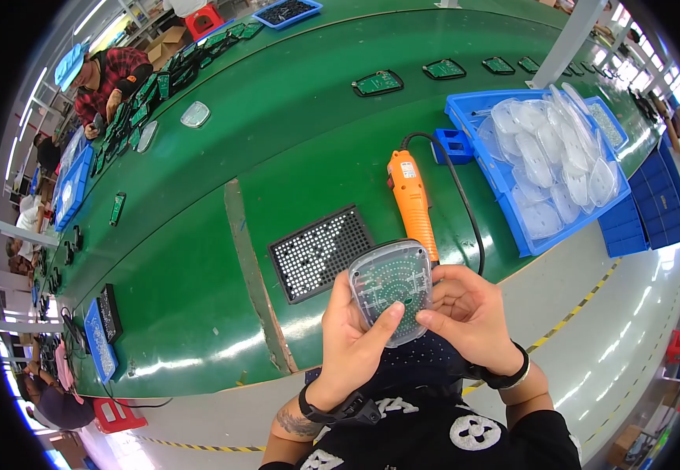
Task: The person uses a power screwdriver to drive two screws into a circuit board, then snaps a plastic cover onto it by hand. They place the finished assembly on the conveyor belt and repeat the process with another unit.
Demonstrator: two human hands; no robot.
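Note:
Close in front of me I hold a lamp-shaped housing point(391, 274) with a clear plastic cover over a green circuit board. My left hand point(353, 335) is closed around its left side, the thumb lying on the cover. On the right edge, my right hand point(469, 319) grips it with curled fingers and its thumb near the lower corner. Just beyond the housing lies an orange electric screwdriver point(409, 192), its tip end hidden behind the housing. Left of that sits a black perforated tray point(280, 276) partly filled with small white pieces.
A blue bin point(504, 213) of clear covers stands at right, beside a small blue block point(453, 146). The screwdriver's black cord point(477, 227) loops nearby. Circuit boards point(377, 83) line the green conveyor point(293, 102). Across it, at far left, a person point(109, 82) works by piled boards.

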